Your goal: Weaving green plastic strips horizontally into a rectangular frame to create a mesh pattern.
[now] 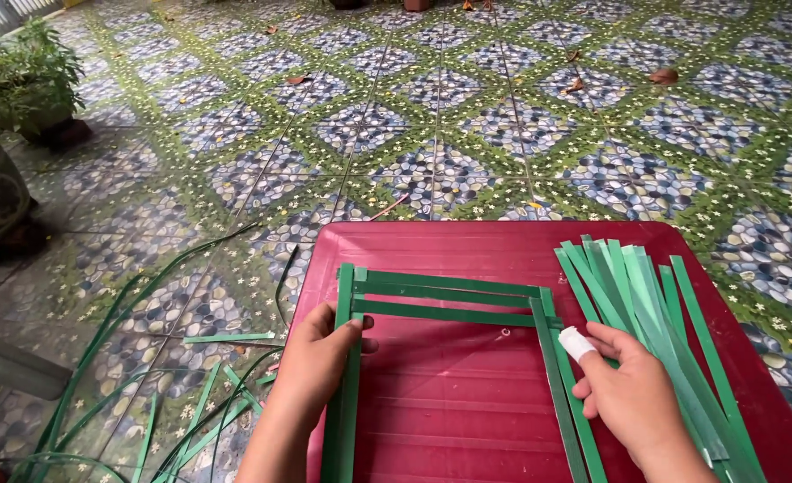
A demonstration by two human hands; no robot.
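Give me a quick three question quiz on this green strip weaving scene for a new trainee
1. True or false: the left hand presses on the upright strips at the left side of the woven frame.
2. Which finger of the right hand wears a white wrap? A) forefinger B) little finger
3. The pile of loose strips lies on the ____ table.

Key: 1 true; 2 A; 3 red
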